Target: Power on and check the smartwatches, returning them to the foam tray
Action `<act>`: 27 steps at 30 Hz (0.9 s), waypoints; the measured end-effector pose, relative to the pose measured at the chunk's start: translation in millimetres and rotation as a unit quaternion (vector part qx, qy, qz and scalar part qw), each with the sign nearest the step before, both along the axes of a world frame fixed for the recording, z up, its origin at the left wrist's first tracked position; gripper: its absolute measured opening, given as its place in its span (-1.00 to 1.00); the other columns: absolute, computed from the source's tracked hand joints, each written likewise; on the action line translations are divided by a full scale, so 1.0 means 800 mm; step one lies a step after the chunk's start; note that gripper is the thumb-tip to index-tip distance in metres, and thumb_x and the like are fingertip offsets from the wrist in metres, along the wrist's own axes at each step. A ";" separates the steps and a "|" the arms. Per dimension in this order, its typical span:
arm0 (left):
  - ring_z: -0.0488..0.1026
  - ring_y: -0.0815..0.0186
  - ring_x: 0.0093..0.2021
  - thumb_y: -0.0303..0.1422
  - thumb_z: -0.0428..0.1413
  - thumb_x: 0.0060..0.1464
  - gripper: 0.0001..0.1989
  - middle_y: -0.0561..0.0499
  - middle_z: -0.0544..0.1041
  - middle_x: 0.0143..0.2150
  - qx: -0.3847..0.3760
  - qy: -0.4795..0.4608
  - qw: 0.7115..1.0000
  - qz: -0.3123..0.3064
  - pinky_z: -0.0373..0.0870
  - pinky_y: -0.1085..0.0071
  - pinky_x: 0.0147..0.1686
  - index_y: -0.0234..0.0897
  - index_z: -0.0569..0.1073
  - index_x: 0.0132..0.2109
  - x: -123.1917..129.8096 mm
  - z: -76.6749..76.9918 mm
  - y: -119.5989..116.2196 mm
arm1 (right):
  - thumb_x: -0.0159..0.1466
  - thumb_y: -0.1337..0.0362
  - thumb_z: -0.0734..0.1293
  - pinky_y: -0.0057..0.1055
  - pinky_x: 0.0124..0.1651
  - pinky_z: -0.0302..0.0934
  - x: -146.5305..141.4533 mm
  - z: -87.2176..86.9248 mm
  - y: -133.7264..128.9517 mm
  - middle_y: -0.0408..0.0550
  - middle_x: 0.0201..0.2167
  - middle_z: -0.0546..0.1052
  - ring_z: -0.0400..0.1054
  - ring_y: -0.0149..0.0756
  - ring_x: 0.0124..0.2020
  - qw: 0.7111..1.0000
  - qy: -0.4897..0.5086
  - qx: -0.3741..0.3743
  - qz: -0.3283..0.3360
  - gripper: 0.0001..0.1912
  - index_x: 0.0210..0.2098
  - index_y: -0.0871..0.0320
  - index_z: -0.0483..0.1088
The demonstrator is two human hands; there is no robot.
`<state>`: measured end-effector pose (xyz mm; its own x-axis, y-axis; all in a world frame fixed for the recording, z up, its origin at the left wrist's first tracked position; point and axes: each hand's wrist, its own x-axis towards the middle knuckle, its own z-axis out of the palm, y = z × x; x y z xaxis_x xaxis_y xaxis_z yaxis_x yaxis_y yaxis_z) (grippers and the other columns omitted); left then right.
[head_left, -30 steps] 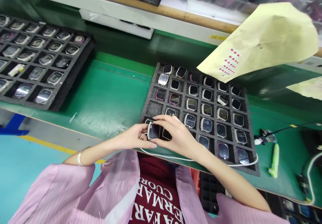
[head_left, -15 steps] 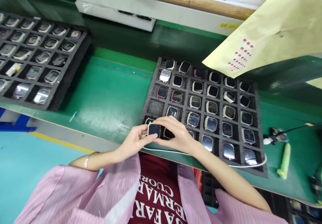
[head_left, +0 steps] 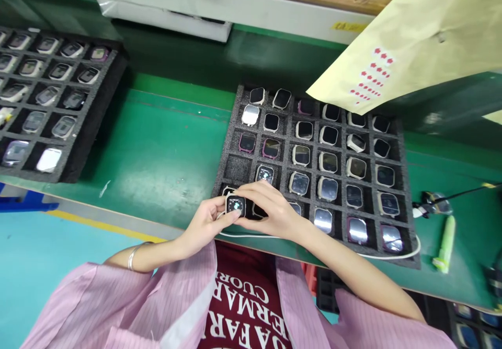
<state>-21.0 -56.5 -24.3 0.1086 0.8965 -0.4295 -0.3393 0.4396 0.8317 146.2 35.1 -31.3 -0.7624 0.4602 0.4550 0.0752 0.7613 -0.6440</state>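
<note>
Nearest the camera, over the near left corner of the foam tray point(head_left: 231, 156), both hands met on one smartwatch body point(head_left: 236, 206). The left hand point(head_left: 206, 223) was closed on it from the left, thumb along its near edge and fingers curled behind, while the right hand point(head_left: 272, 214) pinched it from the right, its fingers arched across the far edge. The watch body sat just above the tray's near left cells, screen facing up toward the camera and lit with a small pale mark; its slightly longer axis ran from near to far, roughly in line with the tray's columns, and it was tilted a little toward the person. A white cable point(head_left: 364, 255) ran from under the hands along the tray's near edge and curled around its near right corner. Within the tray, more watch bodies lay face up in rows, with one cell empty just beyond the hands. Right of the tray, on the green bench point(head_left: 164, 150), lay a pale green pen-like tool point(head_left: 446, 244). Well left of the tray stood a second foam tray point(head_left: 78, 145) of watches. Beyond the tray's far right corner hung a yellow paper sheet point(head_left: 423, 46) with red stickers
</note>
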 end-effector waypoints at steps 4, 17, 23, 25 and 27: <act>0.40 0.36 -0.28 -0.33 0.19 0.11 -0.79 0.00 0.51 -0.29 0.018 0.011 1.000 -0.008 0.31 0.49 -0.24 -0.35 0.48 -0.13 0.000 -0.003 -0.001 | 0.29 0.20 0.37 -0.19 -0.12 0.30 0.000 0.002 -0.003 0.13 -0.16 0.53 0.45 -0.14 -0.14 1.000 -0.013 0.012 -0.008 -0.66 0.00 0.24 0.33; 0.34 0.36 -0.32 -0.32 0.19 0.10 -0.82 -0.01 0.48 -0.30 0.062 0.051 0.997 -0.007 0.28 0.49 -0.28 -0.37 0.45 -0.23 -0.001 -0.004 -0.005 | 0.31 0.19 0.36 -0.16 -0.15 0.30 0.001 0.009 -0.009 0.18 -0.16 0.52 0.41 -0.09 -0.16 0.997 -0.045 0.055 -0.003 -0.63 0.01 0.28 0.31; 0.35 0.38 -0.35 -0.32 0.20 0.08 -0.81 0.00 0.48 -0.33 0.064 0.041 0.997 -0.003 0.29 0.50 -0.31 -0.38 0.46 -0.22 -0.001 -0.002 -0.004 | 0.31 0.16 0.37 -0.15 -0.13 0.30 0.001 0.012 -0.009 0.19 -0.15 0.52 0.40 -0.08 -0.17 0.995 -0.068 0.074 0.000 -0.61 0.00 0.31 0.32; 0.35 0.37 -0.36 -0.31 0.22 0.07 -0.81 0.01 0.48 -0.35 0.065 0.038 0.997 0.000 0.29 0.50 -0.32 -0.37 0.46 -0.25 -0.001 -0.003 -0.004 | 0.31 0.14 0.36 -0.14 -0.13 0.30 0.000 0.012 -0.010 0.19 -0.14 0.52 0.41 -0.07 -0.17 0.994 -0.076 0.081 -0.002 -0.61 0.00 0.31 0.33; 0.34 0.37 -0.38 -0.29 0.23 0.06 -0.80 0.02 0.47 -0.37 0.066 0.034 0.997 0.000 0.29 0.50 -0.34 -0.36 0.46 -0.27 -0.001 -0.004 -0.004 | 0.30 0.14 0.36 -0.13 -0.12 0.29 0.000 0.012 -0.011 0.20 -0.14 0.52 0.41 -0.06 -0.16 0.993 -0.080 0.085 -0.003 -0.60 0.00 0.31 0.33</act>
<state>-21.6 -59.7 -27.7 0.0825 0.9461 -0.3133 -0.2806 0.3237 0.9036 146.5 26.1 -22.0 -0.8284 0.3916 0.4005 0.1707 0.8574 -0.4855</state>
